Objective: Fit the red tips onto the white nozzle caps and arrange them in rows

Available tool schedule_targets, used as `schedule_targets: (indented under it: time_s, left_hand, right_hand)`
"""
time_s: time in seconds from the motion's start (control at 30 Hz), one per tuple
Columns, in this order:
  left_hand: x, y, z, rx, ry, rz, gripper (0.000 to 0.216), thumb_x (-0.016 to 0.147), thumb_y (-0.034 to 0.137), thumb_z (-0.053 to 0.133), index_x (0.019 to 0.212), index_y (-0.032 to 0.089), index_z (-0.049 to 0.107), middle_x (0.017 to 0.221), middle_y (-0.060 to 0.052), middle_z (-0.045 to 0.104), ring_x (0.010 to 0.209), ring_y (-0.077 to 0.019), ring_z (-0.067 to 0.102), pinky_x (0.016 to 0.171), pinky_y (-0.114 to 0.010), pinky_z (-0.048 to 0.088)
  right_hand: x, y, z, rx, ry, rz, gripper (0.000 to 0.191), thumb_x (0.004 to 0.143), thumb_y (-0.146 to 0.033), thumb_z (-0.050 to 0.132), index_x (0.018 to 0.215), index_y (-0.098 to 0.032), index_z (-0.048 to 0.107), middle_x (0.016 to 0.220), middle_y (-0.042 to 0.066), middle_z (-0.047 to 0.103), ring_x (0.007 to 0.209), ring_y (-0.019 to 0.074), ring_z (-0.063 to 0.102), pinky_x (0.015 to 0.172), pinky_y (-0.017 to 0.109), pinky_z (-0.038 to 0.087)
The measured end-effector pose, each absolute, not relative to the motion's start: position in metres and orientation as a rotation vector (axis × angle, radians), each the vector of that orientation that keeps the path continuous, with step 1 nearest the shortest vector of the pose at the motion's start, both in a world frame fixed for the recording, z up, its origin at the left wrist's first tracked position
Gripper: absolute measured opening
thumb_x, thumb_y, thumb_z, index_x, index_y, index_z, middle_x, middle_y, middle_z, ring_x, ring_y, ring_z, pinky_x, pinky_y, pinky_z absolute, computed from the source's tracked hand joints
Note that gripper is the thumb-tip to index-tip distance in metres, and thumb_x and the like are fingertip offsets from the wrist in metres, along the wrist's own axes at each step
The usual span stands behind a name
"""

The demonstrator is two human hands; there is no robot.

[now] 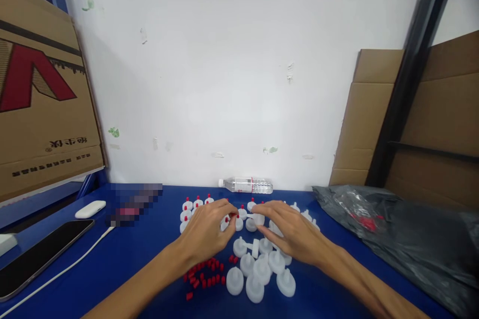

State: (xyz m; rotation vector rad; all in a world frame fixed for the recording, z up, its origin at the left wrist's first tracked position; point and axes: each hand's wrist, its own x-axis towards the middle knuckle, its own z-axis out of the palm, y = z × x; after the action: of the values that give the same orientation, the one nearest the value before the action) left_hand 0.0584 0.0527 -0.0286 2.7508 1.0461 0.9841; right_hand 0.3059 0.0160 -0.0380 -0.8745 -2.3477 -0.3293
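Both my hands rest over a blue table [149, 254] among small plastic parts. My left hand [207, 232] pinches a small red cap [232, 216] at its fingertips. My right hand [290, 232] holds a white plastic cap piece [258, 219] between thumb and fingers, close to the left fingertips. Several white cap pieces without red tips [258, 271] lie near me. Loose red caps [204, 274] are scattered under my left wrist. White pieces topped with red caps [194, 205] stand in rows beyond my left hand.
A clear water bottle [247, 185] lies by the wall. A black plastic bag [404, 224] spreads at right. A phone [37, 256], a white case [90, 209] and a white cable [75, 264] sit at left. Cardboard boxes [41, 104] flank both sides.
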Motion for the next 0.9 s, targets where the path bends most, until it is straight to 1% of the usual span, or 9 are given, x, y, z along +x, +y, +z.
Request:
schedule_targets:
  time_s: [0.13, 0.27, 0.37, 0.47, 0.53, 0.6, 0.7, 0.8, 0.9]
  left_hand:
    - [0.065, 0.048, -0.032, 2.473, 1.001, 1.119, 0.022, 0.095, 0.024, 0.056, 0.103, 0.022, 0.076, 0.088, -0.002, 0.076, 0.067, -0.0156, 0.063, 0.064, -0.027, 0.047]
    - [0.071, 0.043, -0.033, 2.164, 0.935, 1.116, 0.022, 0.095, 0.029, 0.058, 0.103, 0.023, 0.078, 0.087, -0.002, 0.078, 0.073, -0.0168, 0.068, 0.056, -0.024, 0.046]
    - [0.073, 0.043, -0.034, 2.053, 0.898, 1.099, 0.021, 0.093, 0.031, 0.062, 0.100, 0.023, 0.080, 0.090, -0.003, 0.079, 0.080, -0.0188, 0.071, 0.061, -0.024, 0.050]
    - [0.073, 0.045, -0.036, 2.003, 0.861, 1.077, 0.020, 0.093, 0.033, 0.064, 0.101, 0.023, 0.079, 0.094, -0.004, 0.079, 0.087, -0.0208, 0.073, 0.068, -0.025, 0.053]
    - [0.072, 0.046, -0.037, 2.032, 0.875, 1.068, 0.020, 0.094, 0.034, 0.064, 0.103, 0.023, 0.079, 0.093, -0.003, 0.080, 0.086, -0.0205, 0.074, 0.069, -0.026, 0.053]
    - [0.071, 0.047, -0.039, 2.151, 0.913, 1.068, 0.021, 0.096, 0.034, 0.061, 0.104, 0.024, 0.078, 0.092, -0.003, 0.079, 0.081, -0.0194, 0.072, 0.069, -0.026, 0.052]
    - [0.070, 0.048, -0.043, 2.430, 0.933, 1.072, 0.025, 0.101, 0.032, 0.051, 0.103, 0.025, 0.075, 0.092, -0.004, 0.077, 0.080, -0.0194, 0.068, 0.072, -0.029, 0.050]
    - [0.070, 0.046, -0.046, 2.581, 0.896, 1.056, 0.034, 0.105, 0.028, 0.039, 0.094, 0.022, 0.070, 0.087, -0.006, 0.071, 0.079, -0.0198, 0.064, 0.072, -0.030, 0.048]
    - [0.071, 0.043, -0.046, 2.560, 0.850, 1.032, 0.039, 0.106, 0.027, 0.034, 0.082, 0.021, 0.064, 0.079, -0.005, 0.066, 0.074, -0.0187, 0.060, 0.070, -0.031, 0.046]
  right_hand:
    - [0.301, 0.012, -0.038, -0.825, -2.360, -0.312, 0.033, 0.102, -0.027, 0.053, 0.135, -0.024, 0.048, 0.121, 0.010, 0.071, 0.107, 0.0237, 0.069, 0.091, 0.041, 0.058]
    - [0.300, 0.011, -0.038, -0.800, -2.347, -0.324, 0.031, 0.101, -0.025, 0.055, 0.131, -0.022, 0.049, 0.118, 0.011, 0.072, 0.103, 0.0230, 0.070, 0.089, 0.041, 0.058]
    - [0.300, 0.012, -0.039, -0.771, -2.332, -0.319, 0.023, 0.101, -0.022, 0.054, 0.124, -0.022, 0.051, 0.116, 0.011, 0.072, 0.105, 0.0234, 0.070, 0.090, 0.042, 0.058]
    - [0.300, 0.013, -0.040, -0.746, -2.313, -0.332, 0.011, 0.102, -0.018, 0.051, 0.112, -0.023, 0.051, 0.111, 0.011, 0.072, 0.113, 0.0249, 0.068, 0.092, 0.044, 0.057]
    - [0.300, 0.014, -0.040, -0.724, -2.302, -0.349, 0.009, 0.102, -0.016, 0.050, 0.107, -0.023, 0.049, 0.108, 0.011, 0.072, 0.116, 0.0255, 0.067, 0.092, 0.044, 0.057]
    - [0.300, 0.013, -0.039, -0.705, -2.301, -0.368, 0.010, 0.102, -0.014, 0.049, 0.106, -0.023, 0.048, 0.109, 0.012, 0.072, 0.115, 0.0257, 0.066, 0.092, 0.045, 0.057]
    - [0.298, 0.012, -0.039, -0.702, -2.309, -0.400, 0.014, 0.101, -0.010, 0.046, 0.107, -0.022, 0.049, 0.115, 0.014, 0.070, 0.110, 0.0260, 0.067, 0.089, 0.045, 0.058]
    - [0.296, 0.011, -0.043, -0.699, -2.303, -0.452, 0.021, 0.098, -0.006, 0.043, 0.110, -0.021, 0.050, 0.112, 0.014, 0.070, 0.107, 0.0270, 0.066, 0.087, 0.047, 0.059]
    - [0.295, 0.012, -0.049, -0.675, -2.322, -0.462, 0.027, 0.093, -0.001, 0.042, 0.109, -0.020, 0.051, 0.112, 0.014, 0.069, 0.108, 0.0276, 0.065, 0.089, 0.048, 0.058]
